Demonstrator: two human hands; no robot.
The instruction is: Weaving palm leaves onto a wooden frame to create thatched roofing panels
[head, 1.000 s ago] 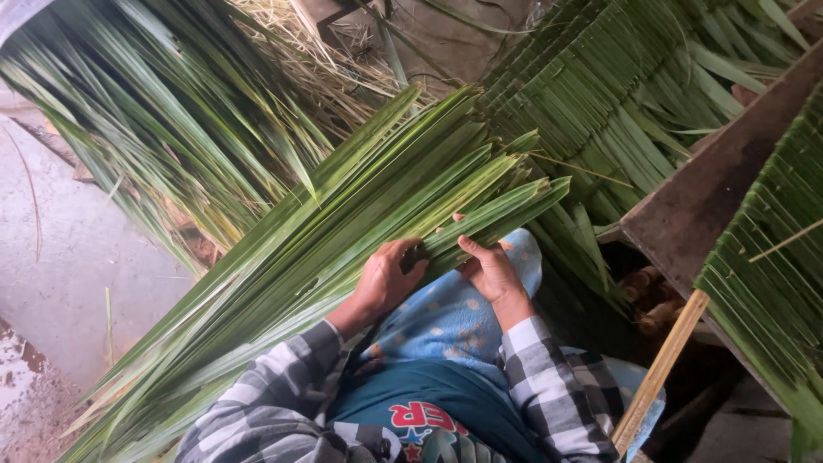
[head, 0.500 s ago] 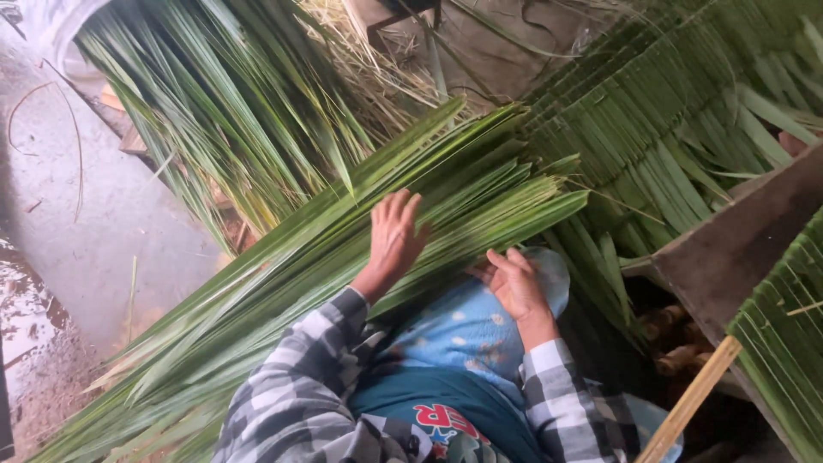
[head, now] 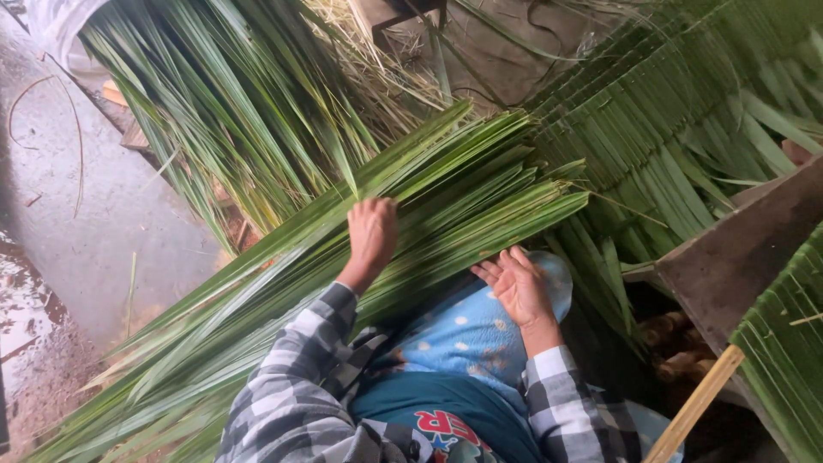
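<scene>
Green palm-leaf bundle (head: pixel 343 257) lies across lap w/ left hand (head: pixel 371 233) fingers curled into blades, right hand (head: pixel 517 287) open, palm up under butt ends, steadying it.

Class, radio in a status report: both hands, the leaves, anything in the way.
Left hand knuckles-up, fingers curled on the palm leaf bundle. Right hand open, palm up under the bundle's edge. Nothing blocking either hand.

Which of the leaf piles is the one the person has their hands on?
The bundle of long leaves lying across the lap: left hand on top, right hand under its edge. The loose pile behind lies untouched.
</scene>
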